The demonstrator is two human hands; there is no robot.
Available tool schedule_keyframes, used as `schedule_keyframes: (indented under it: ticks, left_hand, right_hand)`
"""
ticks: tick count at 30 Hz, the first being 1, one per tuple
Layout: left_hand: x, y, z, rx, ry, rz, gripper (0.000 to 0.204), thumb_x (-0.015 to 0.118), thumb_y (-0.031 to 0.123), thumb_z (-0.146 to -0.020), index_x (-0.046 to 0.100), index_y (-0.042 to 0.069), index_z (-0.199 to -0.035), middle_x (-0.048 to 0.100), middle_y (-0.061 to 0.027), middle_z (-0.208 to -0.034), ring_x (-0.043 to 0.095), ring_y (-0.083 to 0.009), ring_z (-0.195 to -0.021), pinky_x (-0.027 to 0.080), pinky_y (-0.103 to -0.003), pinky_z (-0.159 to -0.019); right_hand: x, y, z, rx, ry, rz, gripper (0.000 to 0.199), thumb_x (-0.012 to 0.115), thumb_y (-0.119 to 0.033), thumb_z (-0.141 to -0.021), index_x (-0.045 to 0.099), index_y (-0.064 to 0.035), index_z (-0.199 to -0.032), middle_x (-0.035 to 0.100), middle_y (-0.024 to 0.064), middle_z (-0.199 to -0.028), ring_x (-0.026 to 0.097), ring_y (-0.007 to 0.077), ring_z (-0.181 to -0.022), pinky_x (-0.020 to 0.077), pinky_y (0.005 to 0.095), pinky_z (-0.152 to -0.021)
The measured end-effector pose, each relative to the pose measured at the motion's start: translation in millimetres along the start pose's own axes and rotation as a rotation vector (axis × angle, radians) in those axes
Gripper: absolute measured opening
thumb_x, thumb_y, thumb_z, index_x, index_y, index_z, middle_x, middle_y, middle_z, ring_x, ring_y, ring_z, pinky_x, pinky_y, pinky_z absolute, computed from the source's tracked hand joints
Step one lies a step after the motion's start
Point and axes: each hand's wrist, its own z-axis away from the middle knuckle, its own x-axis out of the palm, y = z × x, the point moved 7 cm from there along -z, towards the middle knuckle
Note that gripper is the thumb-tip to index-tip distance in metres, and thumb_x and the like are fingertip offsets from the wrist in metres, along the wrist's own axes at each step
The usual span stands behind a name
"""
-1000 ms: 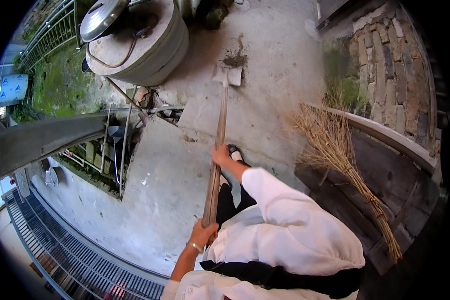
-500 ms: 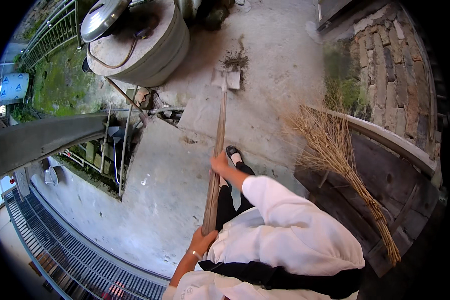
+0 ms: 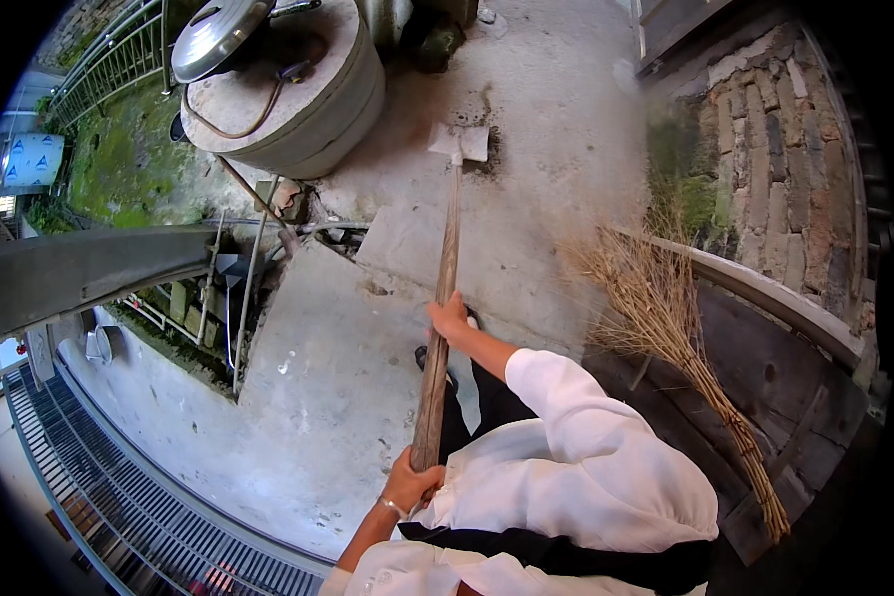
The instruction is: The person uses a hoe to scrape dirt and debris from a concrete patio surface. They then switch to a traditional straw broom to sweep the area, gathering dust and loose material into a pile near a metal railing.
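- At the upper left, a round concrete block (image 3: 313,124) is seen, topped by a silver lid (image 3: 214,45); both are shown slightly further right in view than half a second ago.
- Low in the middle, the butt end of the wooden-handled shovel (image 3: 449,248) is clamped in the left hand (image 3: 407,484), its fingers wrapped round the wood.
- Just left of the handle, a dark shoe (image 3: 422,358) is now revealed, where none was seen on that side before.
- Further up, the handle is gripped midway by the right hand (image 3: 451,316), closed about it as in the earlier frames.
- At the far end, the pale blade (image 3: 473,142) has been pushed forward over the concrete floor (image 3: 556,129); the dark dirt (image 3: 494,151), seen ahead of it earlier, is now partly covered, with some left showing along its right edge.
- Over on the right, the twig broom (image 3: 700,368) is left lying on the dark boards (image 3: 765,348), unmoved, with a brick wall (image 3: 785,149) seen beyond.
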Motion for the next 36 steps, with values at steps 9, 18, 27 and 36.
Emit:
schedule_keyframes:
  ticks: [9,18,27,36]
  left_hand:
    - [23.2,59.4,-134.1,-0.018,-0.11,0.213,0.022,0.058,0.016,-0.075,0.044,0.003,-0.085,0.05,-0.0062,-0.057,0.047,-0.0132,-0.038,0.033,-0.023,-0.03]
    - [-20.8,-25.7,22.9,-0.183,-0.027,0.04,0.029,0.062,0.016,-0.072,0.046,0.002,-0.091,0.053,-0.0063,-0.064,0.049,-0.0109,-0.043,0.037,-0.022,-0.035]
    - [-83.3,-140.5,94.5,-0.019,0.134,-0.29,0.042,0.065,0.017,-0.069,0.049,-0.001,-0.103,0.058,-0.0075,-0.079,0.055,-0.012,-0.069,0.046,-0.027,-0.061]
    - [-30.7,-42.0,5.5,-0.217,0.078,-0.043,0.038,0.065,0.018,-0.068,0.051,-0.002,-0.096,0.058,-0.0078,-0.078,0.056,-0.0128,-0.069,0.046,-0.027,-0.063]
  right_hand:
    - [-42.3,-81.7,-93.7,-0.05,0.004,0.053,0.063,0.05,-0.021,-0.074,0.024,0.001,-0.128,0.042,0.0245,-0.119,0.044,0.0336,-0.109,0.0383,0.038,-0.089]
    - [16.4,40.8,-45.1,0.137,-0.094,-0.279,0.062,0.054,-0.006,-0.069,0.027,-0.0057,-0.124,0.051,0.0193,-0.093,0.057,0.0267,-0.057,0.0478,0.0376,-0.045]
    - [43.6,96.8,114.5,0.225,-0.077,-0.104,0.07,0.051,-0.009,-0.07,0.015,-0.0046,-0.131,0.054,0.0167,-0.087,0.056,0.0237,-0.049,0.0459,0.0341,-0.038]
    - [28.9,28.8,-54.4,0.099,-0.084,-0.243,0.032,0.052,-0.005,-0.072,0.033,-0.0049,-0.098,0.048,0.0137,-0.068,0.051,0.0231,-0.043,0.044,0.0352,-0.034]
